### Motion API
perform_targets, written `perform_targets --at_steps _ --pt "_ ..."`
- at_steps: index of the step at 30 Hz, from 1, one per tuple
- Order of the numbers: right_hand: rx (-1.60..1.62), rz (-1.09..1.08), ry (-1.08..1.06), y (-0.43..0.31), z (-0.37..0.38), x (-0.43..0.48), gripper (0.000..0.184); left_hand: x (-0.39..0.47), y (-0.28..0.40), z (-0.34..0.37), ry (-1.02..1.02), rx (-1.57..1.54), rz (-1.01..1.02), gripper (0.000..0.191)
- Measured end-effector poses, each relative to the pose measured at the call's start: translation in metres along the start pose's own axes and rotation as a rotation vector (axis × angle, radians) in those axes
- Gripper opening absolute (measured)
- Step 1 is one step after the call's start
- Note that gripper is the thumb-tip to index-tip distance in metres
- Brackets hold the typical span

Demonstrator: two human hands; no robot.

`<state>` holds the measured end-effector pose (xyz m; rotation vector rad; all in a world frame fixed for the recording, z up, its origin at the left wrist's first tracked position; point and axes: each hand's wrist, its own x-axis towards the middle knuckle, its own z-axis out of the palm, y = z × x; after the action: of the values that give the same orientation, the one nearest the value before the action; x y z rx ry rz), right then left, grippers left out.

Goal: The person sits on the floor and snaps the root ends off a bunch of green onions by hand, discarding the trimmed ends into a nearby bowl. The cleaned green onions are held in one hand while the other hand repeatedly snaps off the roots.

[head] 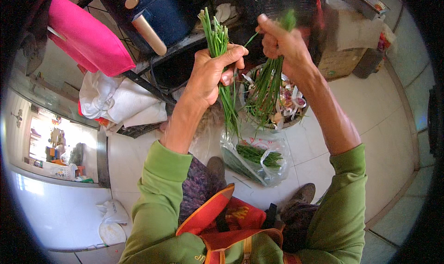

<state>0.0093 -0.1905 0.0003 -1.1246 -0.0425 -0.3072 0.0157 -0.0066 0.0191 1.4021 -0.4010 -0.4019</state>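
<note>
My left hand (216, 69) is closed around a bunch of long thin green stalks, likely garlic chives (215, 38), pale cut ends up and leaves hanging down. My right hand (282, 42), raised to the right of it and partly blurred, grips a second green bunch (269, 87) whose leaves hang over a round waste bin (299, 116) full of peelings and scraps. A single green strand (252, 38) runs between the fingers of both hands. Below, on the floor, a clear plastic bag (277, 177) lies open with more of the green leaves (258, 154) inside.
A dark appliance with knobs and a handle (149, 35) stands at upper left, beside a pink cover (90, 38). White cloth (121, 97) lies below it. A cardboard box (340, 61) stands right of the bin. My shoes (303, 193) rest on the tiled floor near the bag.
</note>
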Motion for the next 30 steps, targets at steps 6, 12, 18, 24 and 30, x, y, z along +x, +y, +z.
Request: perform_targets --at_steps 6,12,18,24,30 --pt "0.089 -0.244 0.125 -0.029 -0.054 0.027 0.028 0.0 -0.003 -0.012 -0.069 -0.046 -0.073 0.017" --pt "0.309 -0.167 0.152 -0.055 -0.096 0.036 0.027 0.0 -0.003 -0.005 -0.046 0.04 -0.074 0.014" --pt "-0.174 -0.057 -0.073 -0.024 -0.022 0.008 0.042 0.001 -0.013 0.01 0.1 0.262 0.017 0.015" --pt "-0.155 -0.071 -0.206 -0.021 0.023 -0.013 0.021 -0.002 -0.015 0.014 0.168 0.492 0.095 0.015" --pt "-0.082 0.008 -0.141 -0.019 0.012 -0.006 0.022 -0.003 -0.012 0.013 0.087 0.118 -0.041 0.012"
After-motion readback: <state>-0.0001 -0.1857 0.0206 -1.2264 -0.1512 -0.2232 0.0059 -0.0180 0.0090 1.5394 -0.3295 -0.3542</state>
